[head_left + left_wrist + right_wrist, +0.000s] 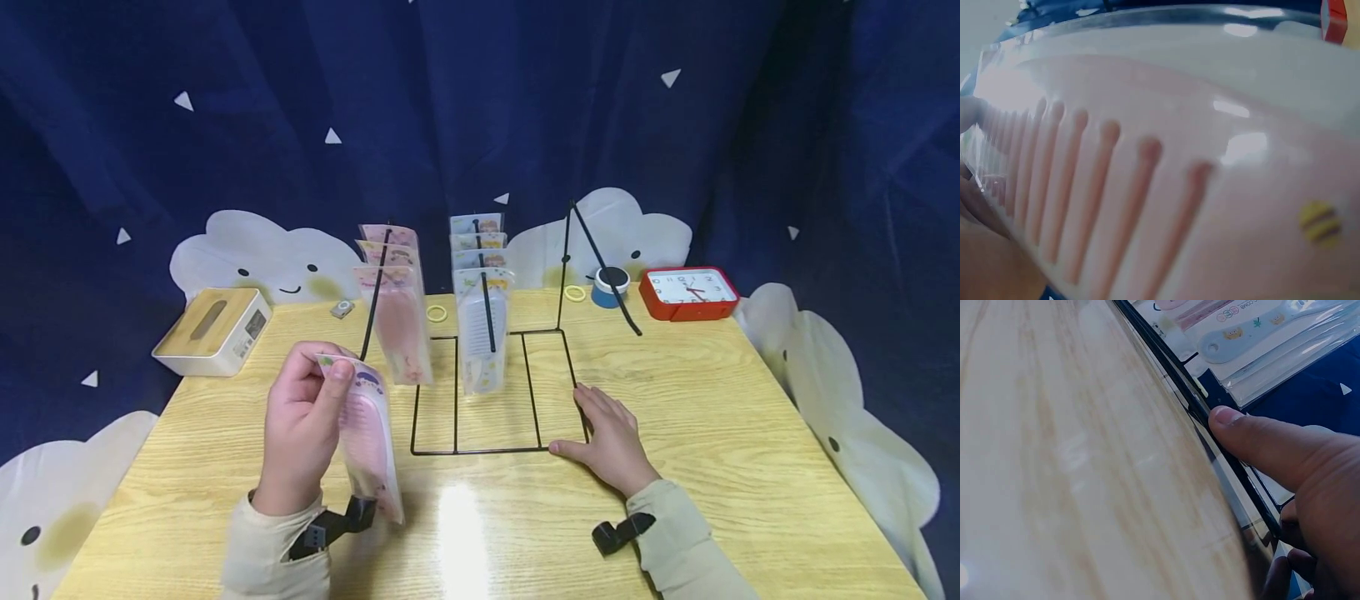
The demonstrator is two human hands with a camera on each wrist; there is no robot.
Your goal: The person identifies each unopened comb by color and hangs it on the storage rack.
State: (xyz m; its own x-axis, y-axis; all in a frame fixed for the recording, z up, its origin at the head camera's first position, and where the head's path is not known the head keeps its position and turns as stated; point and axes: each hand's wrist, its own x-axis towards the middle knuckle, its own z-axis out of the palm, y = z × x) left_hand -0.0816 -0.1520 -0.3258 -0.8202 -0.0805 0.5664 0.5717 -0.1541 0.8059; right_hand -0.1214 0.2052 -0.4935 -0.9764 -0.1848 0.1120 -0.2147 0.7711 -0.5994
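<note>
My left hand pinches the top of a packaged pink comb between thumb and fingers, its card at the front tip of the left arm of a black wire display rack. The comb's teeth fill the left wrist view, behind clear plastic. On that left arm hang several packaged pink combs. Several packaged pale blue combs hang on the middle arm. My right hand rests at the rack base's front right corner, its thumb on the front wire and fingers near the side wire.
The rack's right arm carries nothing and slants forward. A tissue box stands at the left, near a small grey clip-like object. Yellow rings, a blue-and-white jar and a red clock stand along the back.
</note>
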